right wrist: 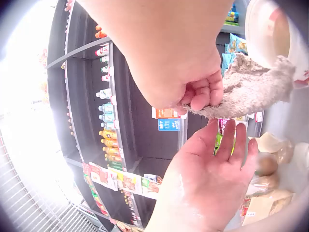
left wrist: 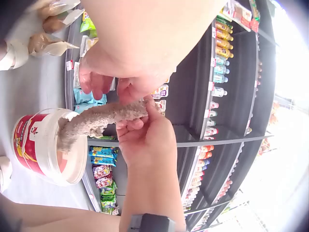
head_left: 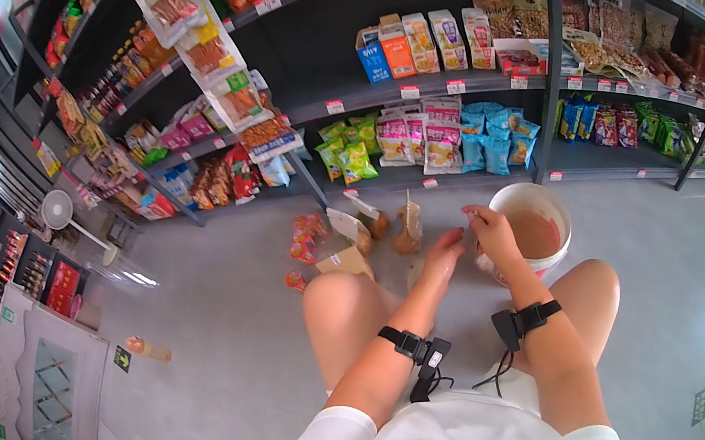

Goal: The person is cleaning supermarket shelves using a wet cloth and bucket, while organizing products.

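Observation:
A wet, fluffy grey cloth hangs from my right hand, whose curled fingers pinch it at one end. Its other end reaches toward the mouth of the white bucket, overlapping the rim in the left wrist view. My left hand is held just beside the cloth. In the right wrist view its palm is turned up, with fingers extended and spread and nothing held. Murky brownish water shows inside the bucket, which stands by my right knee and has a red label on its side.
Shelves of snacks and drinks rise in front. On the floor near my left knee lie clear bags with brown contents, red packets and a piece of cardboard. A bottle lies farther left, below a white fan.

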